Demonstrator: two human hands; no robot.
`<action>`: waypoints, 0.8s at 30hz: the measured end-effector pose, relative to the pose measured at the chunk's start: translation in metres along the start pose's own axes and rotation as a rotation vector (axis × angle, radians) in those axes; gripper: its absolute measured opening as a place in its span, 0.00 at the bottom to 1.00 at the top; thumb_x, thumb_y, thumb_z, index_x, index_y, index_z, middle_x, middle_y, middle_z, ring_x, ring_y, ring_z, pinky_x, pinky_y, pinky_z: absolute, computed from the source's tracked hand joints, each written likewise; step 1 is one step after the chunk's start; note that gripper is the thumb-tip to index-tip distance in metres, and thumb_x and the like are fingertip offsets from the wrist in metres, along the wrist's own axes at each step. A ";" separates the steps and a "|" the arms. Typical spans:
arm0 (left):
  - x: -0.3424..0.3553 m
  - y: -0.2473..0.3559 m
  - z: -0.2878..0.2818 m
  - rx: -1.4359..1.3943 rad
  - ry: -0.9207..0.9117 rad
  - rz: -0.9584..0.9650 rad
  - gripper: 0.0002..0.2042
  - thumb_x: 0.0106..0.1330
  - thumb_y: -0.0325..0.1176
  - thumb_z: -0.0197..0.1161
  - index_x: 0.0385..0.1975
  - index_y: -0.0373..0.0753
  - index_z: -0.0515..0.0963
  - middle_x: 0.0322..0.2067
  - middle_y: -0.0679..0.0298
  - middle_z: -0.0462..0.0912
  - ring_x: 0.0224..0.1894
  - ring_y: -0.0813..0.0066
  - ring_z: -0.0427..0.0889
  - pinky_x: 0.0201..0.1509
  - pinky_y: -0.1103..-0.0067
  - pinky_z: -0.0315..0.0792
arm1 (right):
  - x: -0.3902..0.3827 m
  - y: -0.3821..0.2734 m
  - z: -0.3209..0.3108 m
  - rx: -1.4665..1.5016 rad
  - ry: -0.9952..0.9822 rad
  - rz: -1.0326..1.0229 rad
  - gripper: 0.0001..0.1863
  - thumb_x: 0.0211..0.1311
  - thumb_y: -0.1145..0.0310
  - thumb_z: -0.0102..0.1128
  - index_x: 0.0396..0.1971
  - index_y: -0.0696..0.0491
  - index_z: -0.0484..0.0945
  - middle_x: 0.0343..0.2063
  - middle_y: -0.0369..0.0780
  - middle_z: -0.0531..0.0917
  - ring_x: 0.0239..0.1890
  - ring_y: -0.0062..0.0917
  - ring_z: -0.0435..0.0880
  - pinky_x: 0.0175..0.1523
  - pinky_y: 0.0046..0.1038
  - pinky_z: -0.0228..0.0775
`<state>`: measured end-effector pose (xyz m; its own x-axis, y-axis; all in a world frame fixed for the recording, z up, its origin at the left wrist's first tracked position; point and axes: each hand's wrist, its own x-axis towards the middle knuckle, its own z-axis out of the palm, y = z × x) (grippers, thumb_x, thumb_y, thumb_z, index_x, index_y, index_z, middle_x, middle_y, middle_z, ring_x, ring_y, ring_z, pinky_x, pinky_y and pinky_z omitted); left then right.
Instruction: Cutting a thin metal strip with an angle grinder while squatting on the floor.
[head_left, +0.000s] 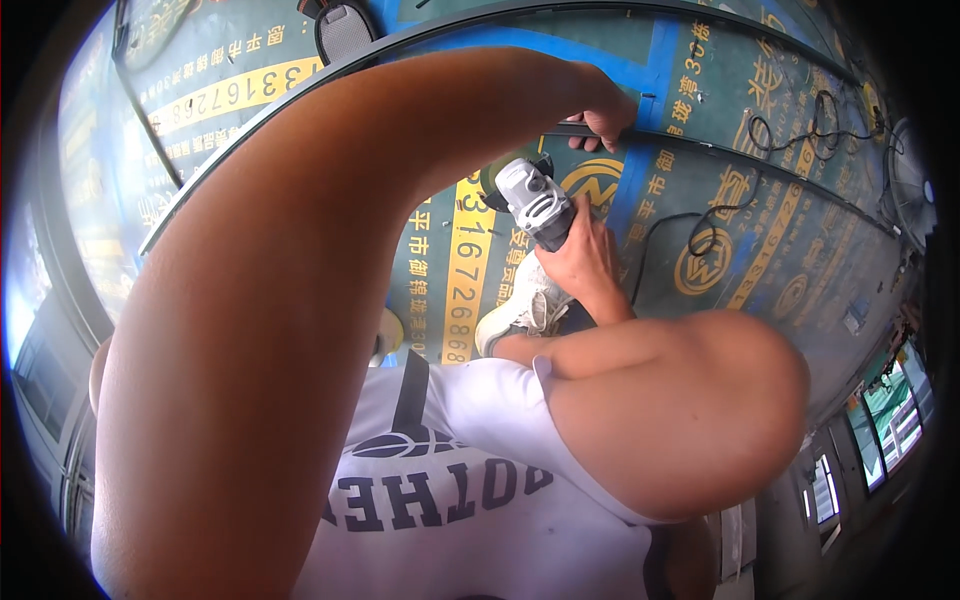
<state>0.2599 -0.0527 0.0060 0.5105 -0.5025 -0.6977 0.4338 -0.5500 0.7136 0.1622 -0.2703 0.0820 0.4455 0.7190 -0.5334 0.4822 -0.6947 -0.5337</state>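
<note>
Floor sheeting: a green protective sheet (480, 250) with yellow printed bands is spread beneath everything and is crossed by strips of blue tape.
Left arm: much of the view is filled by the bare arm (250, 270), which is stretched up and across toward the right.
Clothing: a white garment (440, 560) with dark lettering is worn, seen from above.
Far bar: a long dark bar (450, 25) is laid across the top of the view, its line bent by the lens.
Near bar: a thinner dark bar (700, 147) is placed on the near side of it and is extended rightward from the left hand; whether it ends just past the hand cannot be told.
Fan: a round grey fan (912, 180) is partly cut off by the right rim.
Cord: a black cord (663, 219) is looped on the sheeting at the right.
Footwear: a white laced shoe (535, 305) is seen just below the grinder; a dark grey shoe (345, 35) is left near the upper edge.
Grinder: a grey angle grinder (540, 205) is held over the sheeting, its head pointed up and left, near the left forearm.
Right hand: the grinder's rear body is clasped by the right hand (585, 255).
Left hand: the near bar is gripped by the left hand (604, 112), with fingers curled over it.
</note>
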 end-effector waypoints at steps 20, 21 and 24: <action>-0.012 0.018 0.008 0.167 0.008 0.068 0.16 0.78 0.34 0.59 0.54 0.25 0.75 0.34 0.52 0.90 0.33 0.59 0.91 0.35 0.64 0.86 | 0.003 -0.003 0.004 -0.138 0.009 -0.029 0.32 0.52 0.64 0.77 0.51 0.61 0.69 0.33 0.58 0.87 0.37 0.54 0.88 0.44 0.48 0.81; -0.014 0.008 0.011 -0.034 -0.023 0.169 0.16 0.77 0.31 0.59 0.58 0.27 0.72 0.32 0.49 0.87 0.26 0.60 0.87 0.28 0.68 0.86 | 0.005 -0.006 0.006 -0.136 0.002 -0.041 0.32 0.52 0.64 0.77 0.51 0.61 0.69 0.33 0.58 0.87 0.37 0.54 0.89 0.45 0.48 0.81; -0.011 0.009 0.019 0.124 0.044 -0.086 0.15 0.76 0.29 0.61 0.56 0.27 0.72 0.30 0.48 0.87 0.24 0.58 0.88 0.26 0.65 0.87 | 0.009 -0.012 0.017 -0.129 -0.015 -0.063 0.32 0.52 0.64 0.77 0.52 0.61 0.69 0.34 0.58 0.87 0.38 0.54 0.89 0.45 0.47 0.81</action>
<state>0.2436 -0.0649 0.0190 0.5090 -0.4216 -0.7504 0.3834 -0.6696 0.6362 0.1472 -0.2553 0.0722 0.4007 0.7602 -0.5114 0.6025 -0.6392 -0.4780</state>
